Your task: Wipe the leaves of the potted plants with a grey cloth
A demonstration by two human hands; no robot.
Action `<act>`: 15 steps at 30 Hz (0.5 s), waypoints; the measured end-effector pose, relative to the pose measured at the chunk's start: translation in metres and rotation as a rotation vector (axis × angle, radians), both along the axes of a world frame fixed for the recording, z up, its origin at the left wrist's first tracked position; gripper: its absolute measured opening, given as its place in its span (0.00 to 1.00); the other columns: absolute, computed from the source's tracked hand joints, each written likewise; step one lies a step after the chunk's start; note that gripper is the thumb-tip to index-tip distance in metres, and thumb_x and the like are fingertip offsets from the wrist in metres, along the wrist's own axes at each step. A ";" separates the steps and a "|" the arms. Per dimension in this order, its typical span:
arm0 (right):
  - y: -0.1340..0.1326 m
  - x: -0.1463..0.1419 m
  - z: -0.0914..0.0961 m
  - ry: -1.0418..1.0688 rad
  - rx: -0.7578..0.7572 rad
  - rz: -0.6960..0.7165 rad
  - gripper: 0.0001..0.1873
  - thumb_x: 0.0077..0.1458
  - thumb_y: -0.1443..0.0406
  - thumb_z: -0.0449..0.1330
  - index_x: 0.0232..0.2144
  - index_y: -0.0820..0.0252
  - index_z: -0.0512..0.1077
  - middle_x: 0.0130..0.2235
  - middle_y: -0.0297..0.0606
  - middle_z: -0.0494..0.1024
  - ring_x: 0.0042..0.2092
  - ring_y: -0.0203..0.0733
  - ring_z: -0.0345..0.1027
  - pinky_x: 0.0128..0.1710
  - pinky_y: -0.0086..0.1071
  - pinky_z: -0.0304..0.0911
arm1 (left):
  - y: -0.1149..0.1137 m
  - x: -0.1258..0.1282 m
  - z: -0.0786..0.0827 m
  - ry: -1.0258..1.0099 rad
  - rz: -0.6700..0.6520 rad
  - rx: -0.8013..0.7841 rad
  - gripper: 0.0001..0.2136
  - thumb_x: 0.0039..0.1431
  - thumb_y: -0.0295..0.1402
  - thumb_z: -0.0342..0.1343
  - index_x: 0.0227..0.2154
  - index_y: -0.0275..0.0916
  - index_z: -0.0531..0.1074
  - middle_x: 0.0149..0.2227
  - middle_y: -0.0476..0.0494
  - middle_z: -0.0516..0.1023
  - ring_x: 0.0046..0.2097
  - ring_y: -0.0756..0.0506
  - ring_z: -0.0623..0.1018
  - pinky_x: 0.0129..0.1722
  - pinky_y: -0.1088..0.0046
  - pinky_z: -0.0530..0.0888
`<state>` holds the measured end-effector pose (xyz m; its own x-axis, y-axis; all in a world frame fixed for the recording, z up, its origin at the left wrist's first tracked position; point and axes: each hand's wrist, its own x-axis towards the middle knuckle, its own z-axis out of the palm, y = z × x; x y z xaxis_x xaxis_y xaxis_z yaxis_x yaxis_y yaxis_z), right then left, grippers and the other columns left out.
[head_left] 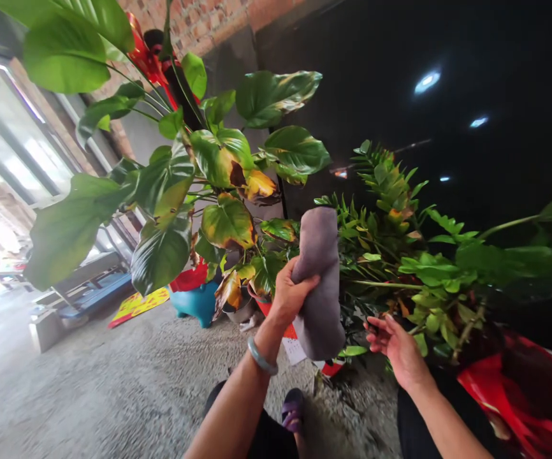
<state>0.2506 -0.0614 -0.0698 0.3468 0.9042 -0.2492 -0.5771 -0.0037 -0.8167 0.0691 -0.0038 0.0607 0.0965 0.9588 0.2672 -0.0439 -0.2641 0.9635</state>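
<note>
Well, our grey cloth stands bunched upright in our left hand, fingers wrapped firmly around it to keep the folds from slipping, just beside the ZZ plant. Our right hand hangs open nearby, fingers spread, holding nothing.

rough concrete floor | teal planter standing on it — flat yellow-and-red sheet lying near it
</note>
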 end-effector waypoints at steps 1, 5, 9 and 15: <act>0.000 0.000 0.000 0.000 -0.002 -0.004 0.20 0.35 0.49 0.67 0.22 0.60 0.78 0.24 0.42 0.81 0.22 0.41 0.69 0.18 0.31 0.62 | 0.000 0.002 -0.012 0.068 0.006 0.001 0.18 0.38 0.29 0.62 0.38 0.39 0.77 0.31 0.51 0.76 0.34 0.47 0.73 0.36 0.73 0.71; -0.002 0.003 -0.003 -0.019 -0.042 -0.034 0.21 0.36 0.48 0.66 0.20 0.61 0.76 0.20 0.42 0.78 0.21 0.42 0.69 0.20 0.33 0.63 | -0.022 -0.011 -0.054 0.597 -0.333 -0.099 0.17 0.34 0.20 0.59 0.30 0.44 0.80 0.28 0.53 0.76 0.35 0.45 0.73 0.38 0.70 0.69; -0.003 0.006 -0.002 -0.012 -0.038 -0.076 0.19 0.36 0.50 0.67 0.20 0.60 0.75 0.19 0.40 0.76 0.21 0.42 0.68 0.20 0.34 0.62 | -0.038 -0.034 -0.037 0.588 -0.504 -0.220 0.19 0.34 0.22 0.61 0.33 0.45 0.81 0.28 0.54 0.77 0.32 0.46 0.73 0.33 0.72 0.69; -0.002 0.001 0.002 -0.008 -0.046 -0.024 0.19 0.35 0.50 0.67 0.21 0.61 0.77 0.22 0.43 0.79 0.21 0.40 0.68 0.19 0.32 0.64 | -0.011 -0.048 0.022 -0.044 0.217 0.012 0.18 0.36 0.35 0.66 0.36 0.39 0.75 0.30 0.50 0.78 0.32 0.47 0.74 0.33 0.73 0.71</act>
